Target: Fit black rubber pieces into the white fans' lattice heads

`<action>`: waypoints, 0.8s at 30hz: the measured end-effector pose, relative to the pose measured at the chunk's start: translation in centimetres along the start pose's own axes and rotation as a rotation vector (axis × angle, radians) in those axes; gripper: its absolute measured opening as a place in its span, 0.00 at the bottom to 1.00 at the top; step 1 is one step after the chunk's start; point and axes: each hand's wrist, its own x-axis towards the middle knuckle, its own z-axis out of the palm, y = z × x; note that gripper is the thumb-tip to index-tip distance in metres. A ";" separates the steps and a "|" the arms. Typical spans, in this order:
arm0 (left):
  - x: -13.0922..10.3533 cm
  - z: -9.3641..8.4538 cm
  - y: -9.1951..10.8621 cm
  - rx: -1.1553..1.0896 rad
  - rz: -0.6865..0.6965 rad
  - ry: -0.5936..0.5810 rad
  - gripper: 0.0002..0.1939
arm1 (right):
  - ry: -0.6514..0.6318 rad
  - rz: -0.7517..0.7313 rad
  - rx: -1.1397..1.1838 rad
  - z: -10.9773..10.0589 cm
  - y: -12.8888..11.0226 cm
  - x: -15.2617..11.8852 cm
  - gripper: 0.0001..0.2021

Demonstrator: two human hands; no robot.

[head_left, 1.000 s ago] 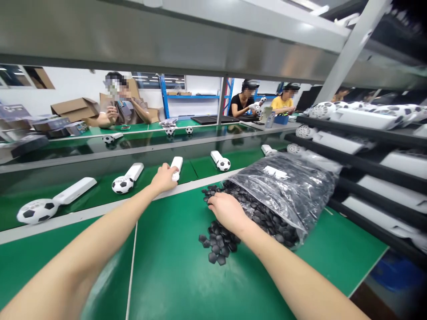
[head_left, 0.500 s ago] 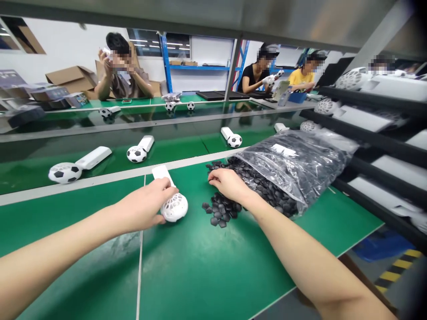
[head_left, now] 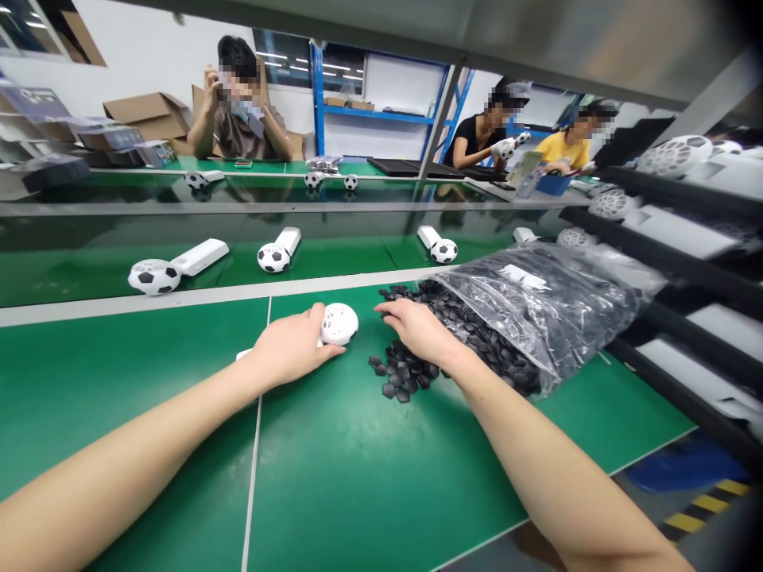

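Note:
My left hand (head_left: 292, 342) is closed around a white handheld fan with a round, ball-shaped head (head_left: 341, 324) full of openings. Its head pokes out past my fingertips, while most of the white handle is hidden under the hand. Over the left edge of a heap of black pentagon pieces (head_left: 400, 373), my right hand (head_left: 417, 330) has its thumb and fingers drawn together. Whatever is between those fingertips is too small to make out. Behind that hand lies an open clear plastic bag (head_left: 554, 294), with many more black pieces spilling from its mouth.
White fans with black-patched football heads (head_left: 153, 276) lie on the green conveyor belt (head_left: 351, 254) beyond the table edge. A black rack (head_left: 673, 246) holding white fans stands at right. Across the line, co-workers sit, one in a brown shirt (head_left: 238, 135). Boxes (head_left: 143, 119) are piled at left.
My left hand has turned the fan so its head points right and its handle lies left under my hand. My right hand stays by the black pieces. The view has shifted slightly.

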 end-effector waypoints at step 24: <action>-0.8 0.4 0.4 -0.258 0.080 0.014 0.36 | 0.101 -0.187 0.430 2.5 -4.3 -1.8 0.01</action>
